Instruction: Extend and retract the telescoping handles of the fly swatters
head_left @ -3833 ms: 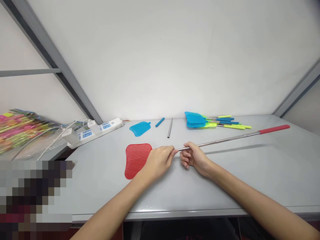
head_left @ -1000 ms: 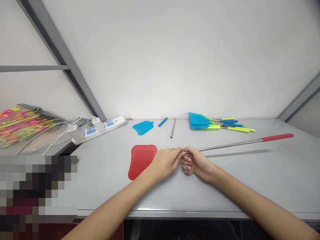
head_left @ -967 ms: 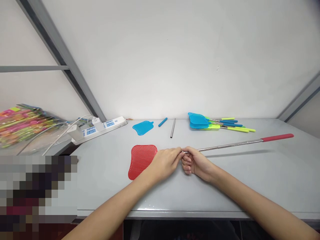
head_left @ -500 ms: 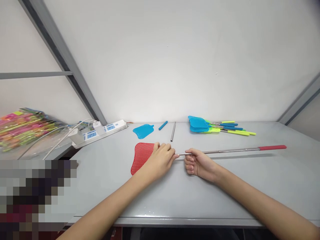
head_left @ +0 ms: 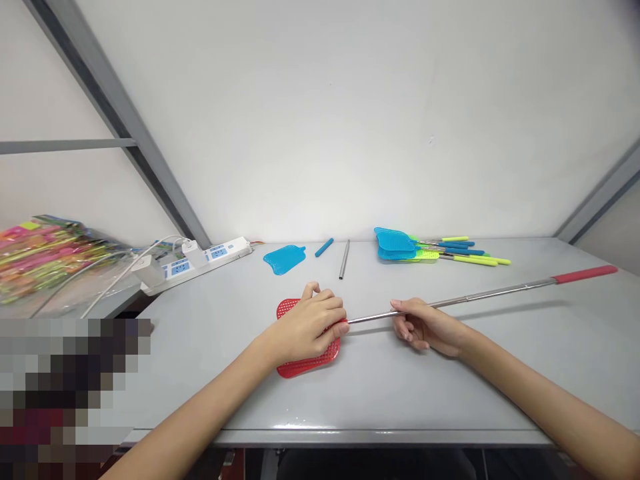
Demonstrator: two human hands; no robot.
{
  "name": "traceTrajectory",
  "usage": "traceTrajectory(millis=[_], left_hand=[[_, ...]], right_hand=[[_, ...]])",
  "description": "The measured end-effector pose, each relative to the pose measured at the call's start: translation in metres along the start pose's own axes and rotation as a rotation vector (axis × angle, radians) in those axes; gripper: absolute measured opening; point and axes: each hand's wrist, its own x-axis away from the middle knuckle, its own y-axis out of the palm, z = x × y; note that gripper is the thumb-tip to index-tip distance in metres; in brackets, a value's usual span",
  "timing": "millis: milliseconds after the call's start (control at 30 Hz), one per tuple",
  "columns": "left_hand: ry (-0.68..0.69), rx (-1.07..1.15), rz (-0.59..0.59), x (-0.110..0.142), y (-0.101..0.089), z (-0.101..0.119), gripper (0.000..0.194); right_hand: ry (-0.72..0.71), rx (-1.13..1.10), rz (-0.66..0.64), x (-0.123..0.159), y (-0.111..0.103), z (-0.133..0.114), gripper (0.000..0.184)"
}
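Observation:
A red fly swatter [head_left: 307, 365] with a long, pulled-out metal rod stretches across the grey table, its red grip slanting up to the far right. My left hand [head_left: 313, 323] is closed on the swatter's perforated head where the rod joins it, hiding much of the head. Further along the rod, my right hand [head_left: 425, 325] pinches it between thumb and forefinger, the other fingers loosely curled. Beyond my hands lie a loose blue swatter head [head_left: 284, 259], a short blue grip [head_left: 325, 247] and a bare metal rod [head_left: 345, 259].
A pile of blue and yellow-green fly swatters [head_left: 397, 245] lies at the back right. On the left are a white power strip [head_left: 200, 263] with plugged-in chargers and cables, and colourful bagged swatters [head_left: 55, 257]. A wall stands behind the table [head_left: 380, 393].
The swatter has turned, its grip end rising further right and its head coming nearer. My right hand has slid right along the rod, its fingers loosening.

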Motion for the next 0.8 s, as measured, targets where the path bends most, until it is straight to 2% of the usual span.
traceTrajectory(millis=[133, 200, 333, 400, 567, 800], left_hand=[[-0.023, 0.008, 0.006, 0.004, 0.001, 0.001, 0.026], [-0.029, 0.023, -0.005, 0.005, 0.002, 0.002, 0.027], [-0.025, 0.028, -0.033, 0.002, 0.003, 0.008, 0.028], [-0.019, 0.004, -0.027, -0.003, 0.004, 0.013, 0.028], [0.027, -0.024, -0.007, -0.015, 0.009, 0.022, 0.027], [0.022, -0.011, 0.020, -0.021, 0.013, 0.022, 0.029]], right_hand=[[-0.030, -0.074, 0.037, -0.001, -0.007, 0.002, 0.047], [-0.038, -0.077, 0.011, 0.000, -0.008, 0.003, 0.047], [0.107, -0.215, -0.143, 0.005, -0.009, 0.007, 0.045], [0.174, -0.297, -0.176, 0.010, -0.011, 0.008, 0.043], [0.201, -0.377, -0.164, 0.020, -0.018, 0.011, 0.044], [0.211, -0.378, -0.153, 0.020, -0.018, 0.010, 0.046]])
